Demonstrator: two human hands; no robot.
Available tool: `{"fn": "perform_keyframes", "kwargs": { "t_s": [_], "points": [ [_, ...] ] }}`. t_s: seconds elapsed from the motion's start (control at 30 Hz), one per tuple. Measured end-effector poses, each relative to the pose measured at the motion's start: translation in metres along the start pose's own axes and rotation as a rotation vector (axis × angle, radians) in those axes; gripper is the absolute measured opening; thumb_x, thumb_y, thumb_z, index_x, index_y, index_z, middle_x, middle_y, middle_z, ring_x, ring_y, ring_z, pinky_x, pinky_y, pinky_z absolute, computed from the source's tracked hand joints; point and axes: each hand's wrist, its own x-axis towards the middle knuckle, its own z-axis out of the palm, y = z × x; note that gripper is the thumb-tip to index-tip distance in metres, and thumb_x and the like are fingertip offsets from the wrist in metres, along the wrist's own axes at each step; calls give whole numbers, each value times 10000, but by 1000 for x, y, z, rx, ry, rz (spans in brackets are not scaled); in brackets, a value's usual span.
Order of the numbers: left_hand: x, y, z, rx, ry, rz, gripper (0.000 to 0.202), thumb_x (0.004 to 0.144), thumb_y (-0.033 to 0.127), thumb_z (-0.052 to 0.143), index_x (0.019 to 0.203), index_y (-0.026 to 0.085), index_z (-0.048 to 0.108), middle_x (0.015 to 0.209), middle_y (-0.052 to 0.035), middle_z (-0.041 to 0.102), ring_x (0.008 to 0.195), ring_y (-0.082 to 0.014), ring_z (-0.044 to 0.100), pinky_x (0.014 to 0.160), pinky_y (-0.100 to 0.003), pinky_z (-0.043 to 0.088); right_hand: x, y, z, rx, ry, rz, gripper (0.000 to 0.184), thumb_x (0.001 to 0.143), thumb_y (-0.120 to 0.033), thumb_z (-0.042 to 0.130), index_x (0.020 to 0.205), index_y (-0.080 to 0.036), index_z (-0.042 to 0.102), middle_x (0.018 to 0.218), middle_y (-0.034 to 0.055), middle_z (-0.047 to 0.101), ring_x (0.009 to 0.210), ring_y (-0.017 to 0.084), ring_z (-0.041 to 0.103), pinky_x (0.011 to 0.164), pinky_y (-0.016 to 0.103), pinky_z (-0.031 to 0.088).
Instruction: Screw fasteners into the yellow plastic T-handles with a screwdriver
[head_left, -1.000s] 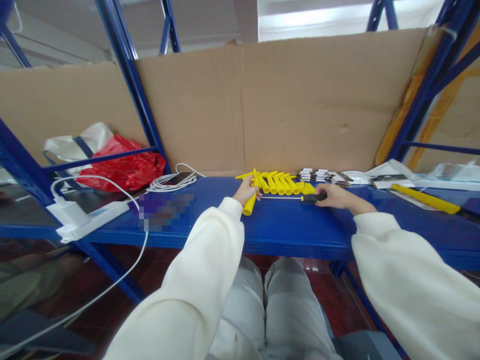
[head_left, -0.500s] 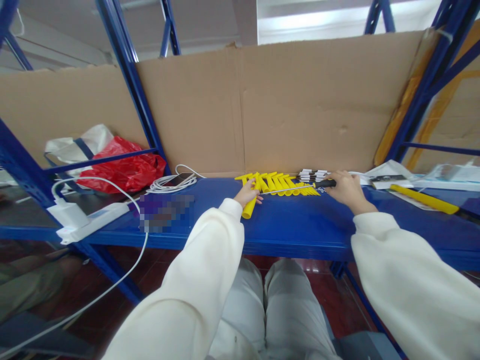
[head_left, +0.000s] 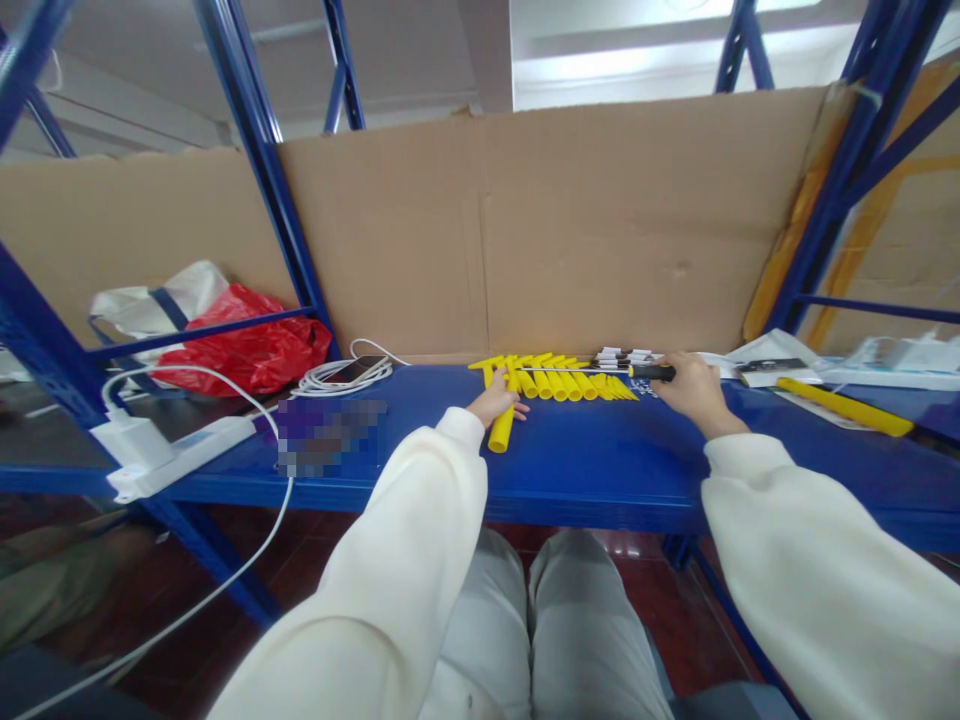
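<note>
My left hand (head_left: 495, 400) is closed around a yellow tube (head_left: 502, 432), whose round open end points toward me. A black-handled screwdriver (head_left: 654, 372) is in my right hand (head_left: 694, 388), its fingers wrapped round the handle. The long thin shaft (head_left: 581, 370) runs level to the left, its tip close to the held tube by my left fingers; contact there cannot be made out. Behind the shaft and just below it lies a row of yellow tubes (head_left: 559, 386) on the blue shelf (head_left: 585, 455). Small pale bits (head_left: 643, 388) lie by the row's right end.
Black-and-white pieces (head_left: 622, 357) are stacked by the cardboard wall (head_left: 600, 220). Another yellow tube (head_left: 847, 405) lies to the right. Leftward are a coiled white cable (head_left: 341, 380), a red plastic bag (head_left: 251, 335) and a power strip (head_left: 184, 455) with its cord hanging down.
The screwdriver's shaft has swung from sloping down leftward to level, its tip rising. My left hand still grips the tube. The whole view has shifted slightly.
</note>
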Motion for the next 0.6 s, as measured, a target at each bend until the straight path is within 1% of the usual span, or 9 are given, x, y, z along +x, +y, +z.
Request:
{"fn": "perform_keyframes", "kwargs": {
  "t_s": [0.13,0.27,0.4,0.47,0.53,0.6],
  "points": [
    [1,-2,0,-30,-17,0,983,925,65,661,1729,399,204,1746,-216,455,789,-122,809,523,-164,598,0,-2,1,14,-20,11,363,813,-299,627,1115,-227,816,1196,169,805,1194,419,686,914,480,512],
    [2,-3,0,-36,-23,3,1017,909,26,642,1734,388,170,1721,-232,481,811,-139,820,526,-163,591,0,-2,0,16,-31,13,381,817,-300,619,1130,-218,821,1218,179,801,1213,425,685,923,491,518],
    [3,-3,0,-46,-30,0,1036,893,46,661,1727,390,152,1697,-229,503,814,-145,827,531,-165,598,0,-1,2,28,-11,1,379,797,-296,635,1117,-238,830,1174,166,811,1195,427,686,911,496,525],
    [3,-3,-1,-51,-28,-1,1035,894,53,665,1728,392,155,1716,-234,481,813,-145,828,529,-169,602,1,0,2,26,-10,2,387,789,-297,641,1121,-241,833,1163,163,814,1191,427,687,915,501,528],
    [3,-3,0,-52,-20,-5,1030,899,48,660,1732,391,159,1754,-245,429,815,-144,829,526,-173,604,1,0,2,16,-20,13,395,791,-304,640,1129,-242,833,1176,161,812,1198,425,689,927,505,531],
    [3,-2,0,-52,-12,-9,1032,905,39,654,1739,386,155,1762,-249,422,813,-144,828,519,-171,600,1,-1,0,12,-31,21,403,795,-306,642,1142,-233,833,1201,169,810,1208,431,692,943,517,536]
  ]
}}
